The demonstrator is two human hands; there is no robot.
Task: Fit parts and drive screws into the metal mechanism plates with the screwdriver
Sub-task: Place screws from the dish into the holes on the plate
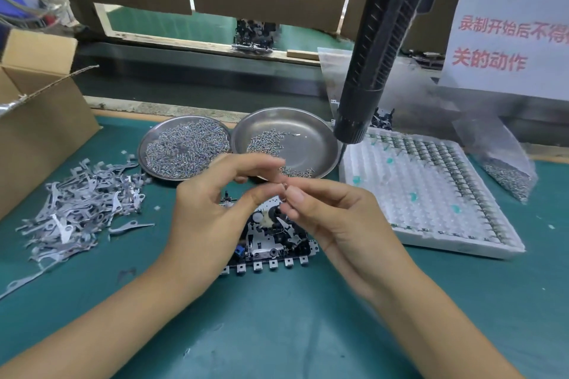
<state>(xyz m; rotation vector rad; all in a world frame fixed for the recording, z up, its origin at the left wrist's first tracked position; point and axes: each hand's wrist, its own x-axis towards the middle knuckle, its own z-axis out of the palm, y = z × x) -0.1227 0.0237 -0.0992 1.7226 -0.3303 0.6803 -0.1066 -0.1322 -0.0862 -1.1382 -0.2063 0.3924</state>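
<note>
Both hands meet just above the metal mechanism plate (271, 240) on the green surface (277, 332): the left hand (212, 203) and right hand (326, 212) each close their grip on a tiny part (284, 191) (too small to identify). Behind them, the black screwdriver (372, 61) hangs untouched over two steel dishes of screws (292, 144).

left hand (212, 203) fingers curled | right hand (332, 218) pinching, fingertips meeting

2 hands (212, 209) (332, 218) pinching small spring (284, 191), mechanism plate (271, 243) below

green bench (277, 332), mech plate (268, 246), 2 dishes (320, 144), tray (431, 194)
</note>
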